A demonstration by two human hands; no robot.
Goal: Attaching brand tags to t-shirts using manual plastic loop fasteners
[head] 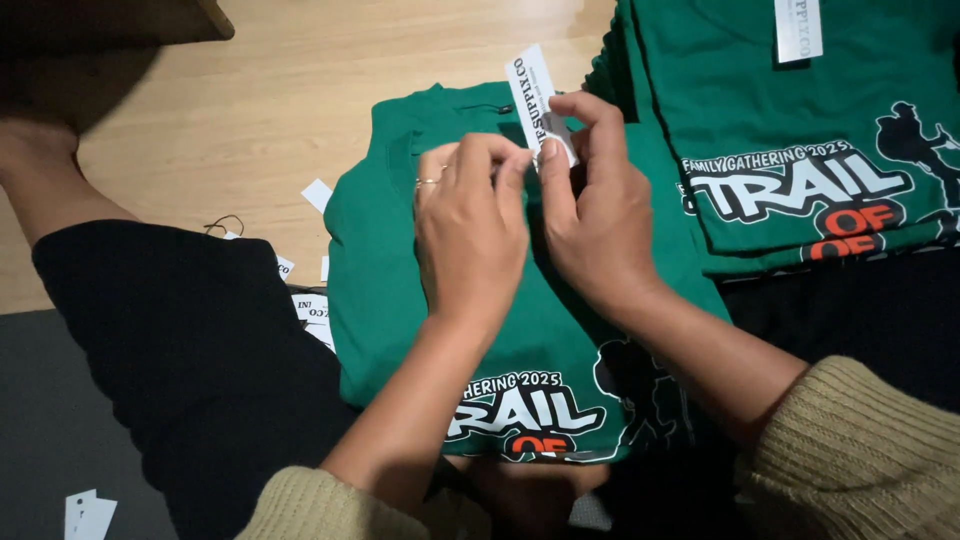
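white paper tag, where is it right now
In the head view, the white paper tag sits top centre, pinched between both hands' fingers over the folded green shirt collar.

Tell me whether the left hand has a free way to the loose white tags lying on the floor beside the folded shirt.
Probably yes: the left hand pinches the white tag on the green shirt, and nothing lies between it and the loose tags.

A white paper tag (538,95) stands tilted at upper centre, over a folded green shirt (400,270) lying flat mid-frame.
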